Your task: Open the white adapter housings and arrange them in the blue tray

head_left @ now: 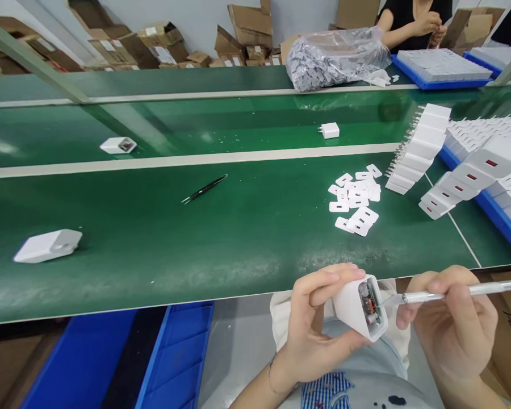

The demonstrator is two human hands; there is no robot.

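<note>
Left hand (pixel 310 324) below the desk's near edge, over the lap: fingers wrapped round a white charger (pixel 357 307), thumb beneath, open end turned right with circuit parts showing inside. Right hand (pixel 455 324) just beside it, grip pinched narrow on a thin metal tool (pixel 451 294); the tool's tip touches the charger's open end. Under the edge, left of the lap, a blue bin (pixel 174 358); what is in it cannot be told. Green desk (pixel 196 250) runs the full width, near edge straight, wide bare room across its middle and left. On it, far left, one white shell (pixel 46 246) on its side. Black tweezers (pixel 204 188) lie alone mid-desk, well apart from both hands. Right of centre, a loose pile of small white plates (pixel 356 201), some overlapping. Just beyond, a slanted row of chargers (pixel 419 149), prongs pointing left; near it a second row (pixel 460 184), red ports showing. At the right edge a blue tray (pixel 502 218) packed with chargers. Past a pale strip, a belt (pixel 238 122) carrying two chargers, one left (pixel 118 145), one right (pixel 330 130), well apart. Far side: a clear bag (pixel 336 57) stuffed with white parts, a blue tray (pixel 438 76) of white pieces, another person's hands (pixel 430 25) raised together. Cardboard boxes (pixel 153 45) along the back wall.
</note>
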